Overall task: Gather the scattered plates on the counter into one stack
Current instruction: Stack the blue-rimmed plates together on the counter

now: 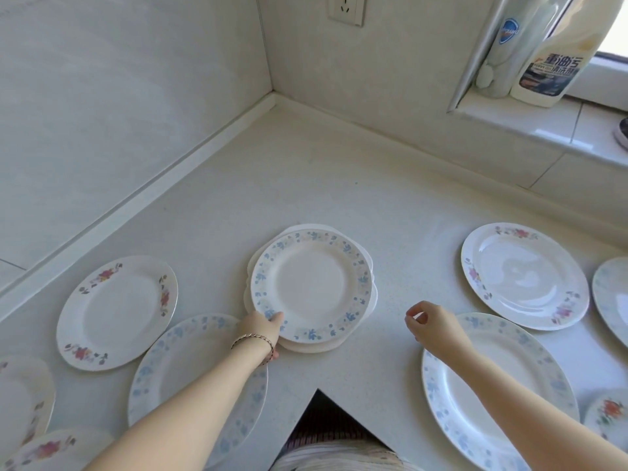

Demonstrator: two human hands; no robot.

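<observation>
Building the plate stack [312, 287]
Gripping its near-left rim with left hand [263, 329]; hovering right hand [431, 326], loosely curled, empty, over nearest blue-flowered plate [455, 423], rightward.

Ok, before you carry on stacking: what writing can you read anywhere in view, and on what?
"重油污": large characters on the label of the white jug on the window sill.
Smaller lines below it: too blurred to read.
Round blue logo on the spray bottle: unreadable.
Plates and wall socket: no writing.
</observation>
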